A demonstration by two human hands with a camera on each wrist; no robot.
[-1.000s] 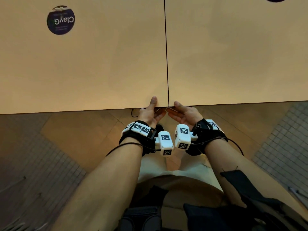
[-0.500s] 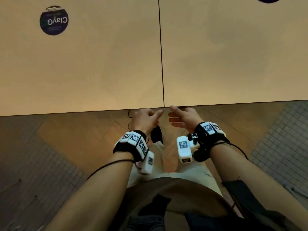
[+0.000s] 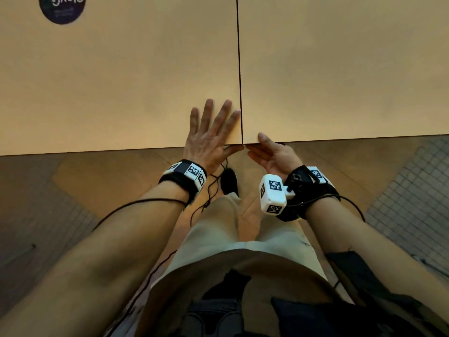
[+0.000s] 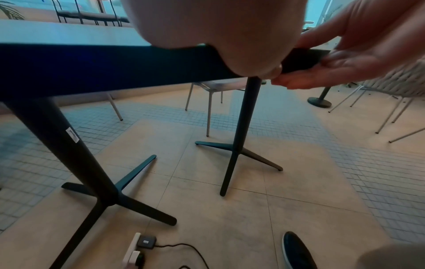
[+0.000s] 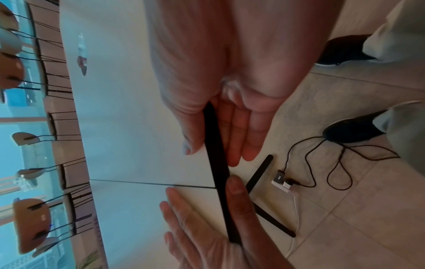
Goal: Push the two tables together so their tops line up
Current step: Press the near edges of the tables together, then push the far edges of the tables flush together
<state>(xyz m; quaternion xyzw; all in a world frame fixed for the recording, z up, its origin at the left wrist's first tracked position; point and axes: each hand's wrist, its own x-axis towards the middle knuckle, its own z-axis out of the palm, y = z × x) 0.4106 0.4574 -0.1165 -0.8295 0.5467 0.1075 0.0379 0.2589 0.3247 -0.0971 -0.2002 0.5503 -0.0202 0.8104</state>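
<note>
While our left hand lies flat and our right hand pinches the right worktop, these stiff, heavy worktops want near-edge holds.

- Left hand up from below the edge a half-second ago, now flat on left surface, fingers spread, thumb under the rim.
- Right hand closed back onto right surface corner, thumb on top, fingers beneath.
</note>
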